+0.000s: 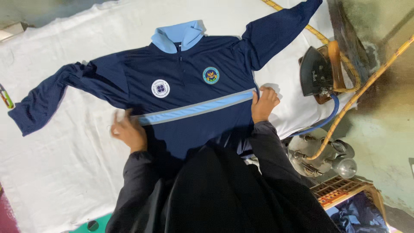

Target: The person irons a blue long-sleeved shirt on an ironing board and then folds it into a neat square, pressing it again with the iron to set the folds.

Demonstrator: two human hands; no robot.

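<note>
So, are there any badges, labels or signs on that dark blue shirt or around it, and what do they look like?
White round badge: on the navy long-sleeved shirt, chest side nearer the left hand; blue emblem in the middle.
Green-and-blue round badge: other chest side, above the light blue stripe that the right hand touches.
Black iron: beside the shirt; small pale marking, too small to make out.
No packages, signs or screens.

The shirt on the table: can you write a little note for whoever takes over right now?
Left hand: flat on the shirt at its left edge, by the light blue stripe.
Right hand: pressing the shirt's right edge at the stripe.
Shirt: front up on the white cloth, sleeves spread, collar away from you.
Iron: parked to the right, untouched.
Done: shirt laid out.
Left: smoothing looks unfinished; no folds yet.
</note>
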